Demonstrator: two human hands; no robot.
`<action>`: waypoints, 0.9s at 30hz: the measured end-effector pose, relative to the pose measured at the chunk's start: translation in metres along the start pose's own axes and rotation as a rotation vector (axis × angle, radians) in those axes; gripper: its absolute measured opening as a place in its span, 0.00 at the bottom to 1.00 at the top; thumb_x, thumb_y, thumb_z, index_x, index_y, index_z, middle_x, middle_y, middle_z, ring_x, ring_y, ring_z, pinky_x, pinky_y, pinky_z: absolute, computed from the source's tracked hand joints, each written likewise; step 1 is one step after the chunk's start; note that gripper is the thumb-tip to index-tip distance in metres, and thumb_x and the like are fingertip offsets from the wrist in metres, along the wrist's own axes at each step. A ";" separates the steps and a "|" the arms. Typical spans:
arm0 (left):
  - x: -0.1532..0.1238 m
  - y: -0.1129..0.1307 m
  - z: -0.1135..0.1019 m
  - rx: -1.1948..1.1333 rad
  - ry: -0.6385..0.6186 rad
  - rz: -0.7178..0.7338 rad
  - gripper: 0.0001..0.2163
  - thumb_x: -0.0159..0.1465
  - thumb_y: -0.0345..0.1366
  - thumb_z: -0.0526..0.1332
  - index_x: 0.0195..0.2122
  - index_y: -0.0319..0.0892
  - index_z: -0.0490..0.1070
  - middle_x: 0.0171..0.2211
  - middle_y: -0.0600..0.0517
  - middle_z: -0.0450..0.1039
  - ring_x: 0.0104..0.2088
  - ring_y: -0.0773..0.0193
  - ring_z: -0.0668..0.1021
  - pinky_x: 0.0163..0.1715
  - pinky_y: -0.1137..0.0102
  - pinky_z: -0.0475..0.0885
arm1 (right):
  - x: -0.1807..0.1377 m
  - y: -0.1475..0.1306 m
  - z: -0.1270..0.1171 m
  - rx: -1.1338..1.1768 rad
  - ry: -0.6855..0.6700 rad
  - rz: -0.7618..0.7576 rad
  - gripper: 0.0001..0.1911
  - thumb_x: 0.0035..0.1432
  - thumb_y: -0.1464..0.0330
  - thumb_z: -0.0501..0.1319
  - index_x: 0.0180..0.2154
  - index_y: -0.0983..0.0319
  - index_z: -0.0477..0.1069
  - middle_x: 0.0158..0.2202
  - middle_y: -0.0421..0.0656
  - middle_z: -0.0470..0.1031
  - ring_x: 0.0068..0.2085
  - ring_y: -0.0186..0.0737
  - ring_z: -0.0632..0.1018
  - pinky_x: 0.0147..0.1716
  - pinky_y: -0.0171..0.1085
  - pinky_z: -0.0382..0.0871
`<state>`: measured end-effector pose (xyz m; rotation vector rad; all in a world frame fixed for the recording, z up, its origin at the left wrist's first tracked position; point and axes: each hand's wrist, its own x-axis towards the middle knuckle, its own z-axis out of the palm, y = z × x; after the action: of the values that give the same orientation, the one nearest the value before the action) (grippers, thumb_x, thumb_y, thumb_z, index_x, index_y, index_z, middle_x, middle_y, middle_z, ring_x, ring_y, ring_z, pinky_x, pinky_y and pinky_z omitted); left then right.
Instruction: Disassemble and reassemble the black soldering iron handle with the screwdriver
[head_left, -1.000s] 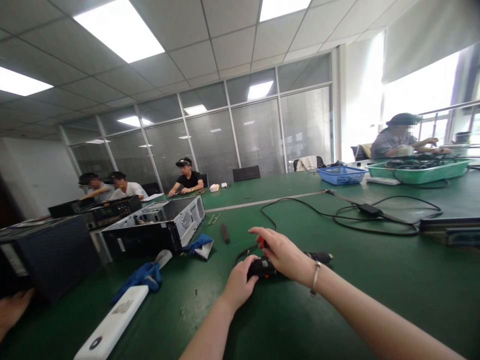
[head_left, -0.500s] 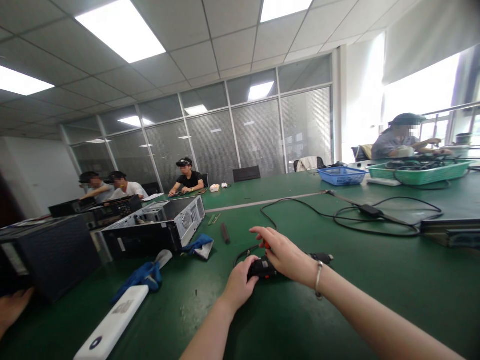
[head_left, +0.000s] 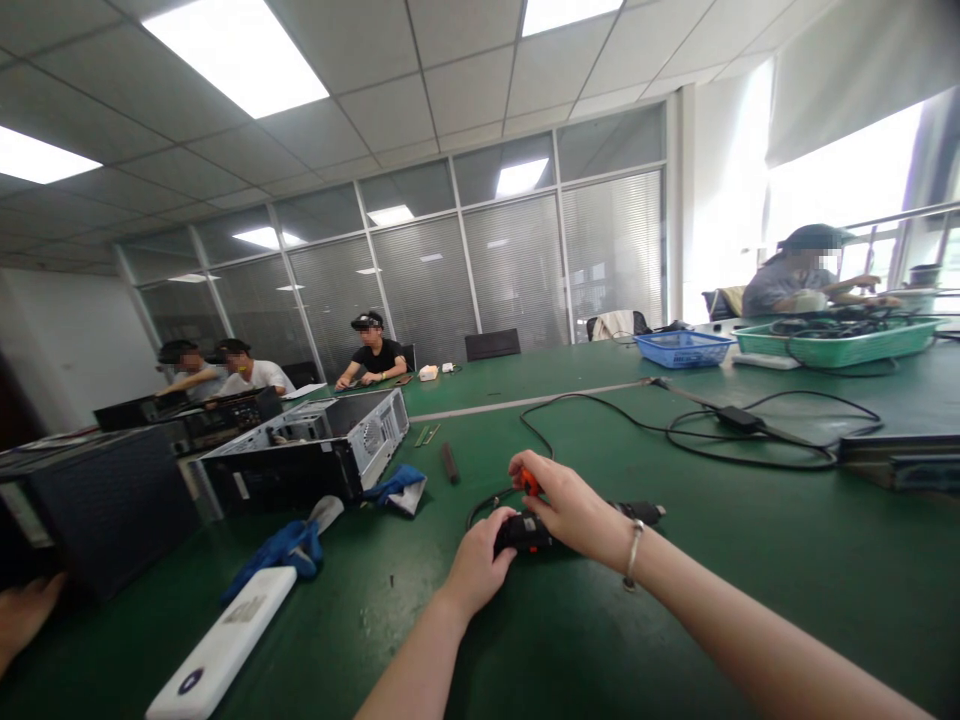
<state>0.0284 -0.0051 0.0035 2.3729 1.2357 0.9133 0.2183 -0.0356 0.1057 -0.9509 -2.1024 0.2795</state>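
Note:
My left hand [head_left: 476,568] is curled around the near end of a small black device with red trim [head_left: 525,532] lying on the green table [head_left: 570,620]. My right hand [head_left: 566,505] rests on top of the same device, fingers pinched on a small orange-red part [head_left: 528,480] at its far side. A silver bracelet circles my right wrist. A thin black cable [head_left: 484,505] loops out from the device to the left. Beyond my right hand, a black cylindrical end [head_left: 641,513] pokes out.
An open computer case [head_left: 315,455] lies at left, with blue cloths [head_left: 289,545] and a white power strip [head_left: 221,640] near it. A black adapter with cables [head_left: 739,420] lies at right, blue [head_left: 682,350] and green [head_left: 840,342] baskets behind. Several people sit at the far side; another hand [head_left: 22,615] shows at lower left.
My right fingers have curled in and pinched the orange-red part, lifting it slightly. My left hand stays on the device. The view has shifted a little.

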 end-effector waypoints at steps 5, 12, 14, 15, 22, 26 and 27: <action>-0.001 0.006 -0.004 0.000 0.000 0.018 0.20 0.56 0.33 0.62 0.51 0.47 0.64 0.47 0.50 0.71 0.46 0.56 0.73 0.49 0.63 0.66 | -0.001 -0.004 -0.003 -0.165 0.045 0.035 0.22 0.53 0.76 0.58 0.51 0.58 0.63 0.39 0.43 0.68 0.36 0.38 0.73 0.37 0.37 0.68; -0.001 0.007 -0.003 -0.009 0.017 -0.016 0.15 0.60 0.35 0.59 0.49 0.47 0.66 0.44 0.50 0.73 0.43 0.58 0.74 0.47 0.65 0.67 | 0.003 0.006 -0.004 0.024 0.018 0.067 0.28 0.47 0.81 0.54 0.51 0.59 0.60 0.38 0.41 0.73 0.39 0.36 0.75 0.42 0.37 0.68; -0.001 0.006 -0.003 -0.012 0.020 -0.022 0.15 0.60 0.34 0.59 0.49 0.47 0.66 0.44 0.50 0.73 0.43 0.57 0.74 0.47 0.64 0.67 | 0.004 0.006 -0.007 0.035 0.001 0.064 0.28 0.48 0.81 0.54 0.51 0.59 0.61 0.40 0.43 0.74 0.40 0.37 0.76 0.43 0.38 0.69; -0.001 0.007 -0.003 -0.014 0.019 -0.024 0.15 0.60 0.34 0.59 0.49 0.47 0.66 0.44 0.50 0.73 0.43 0.57 0.74 0.47 0.64 0.67 | 0.004 0.006 -0.008 0.032 0.011 0.060 0.27 0.48 0.81 0.54 0.51 0.59 0.61 0.41 0.43 0.74 0.40 0.37 0.76 0.44 0.39 0.69; -0.001 0.008 -0.005 -0.014 0.002 -0.031 0.15 0.60 0.34 0.59 0.48 0.47 0.66 0.45 0.51 0.73 0.44 0.57 0.74 0.47 0.65 0.67 | 0.005 0.008 -0.013 -0.001 0.155 -0.001 0.21 0.51 0.79 0.54 0.48 0.59 0.63 0.39 0.43 0.73 0.40 0.37 0.75 0.43 0.39 0.70; -0.001 0.008 -0.005 -0.021 0.007 -0.027 0.15 0.59 0.33 0.60 0.48 0.47 0.66 0.45 0.51 0.73 0.45 0.58 0.74 0.47 0.65 0.67 | 0.005 0.014 -0.007 -0.011 0.144 -0.001 0.21 0.51 0.79 0.54 0.47 0.60 0.63 0.39 0.43 0.73 0.40 0.37 0.75 0.43 0.39 0.69; -0.001 0.008 -0.005 -0.023 0.009 -0.024 0.15 0.59 0.33 0.60 0.48 0.48 0.66 0.45 0.51 0.73 0.45 0.58 0.74 0.47 0.66 0.66 | 0.006 0.015 -0.006 -0.015 0.138 0.003 0.21 0.51 0.79 0.54 0.47 0.60 0.63 0.39 0.43 0.73 0.40 0.37 0.75 0.43 0.39 0.69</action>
<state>0.0295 -0.0106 0.0108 2.3337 1.2476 0.9263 0.2288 -0.0219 0.1057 -0.9545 -1.9802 0.1946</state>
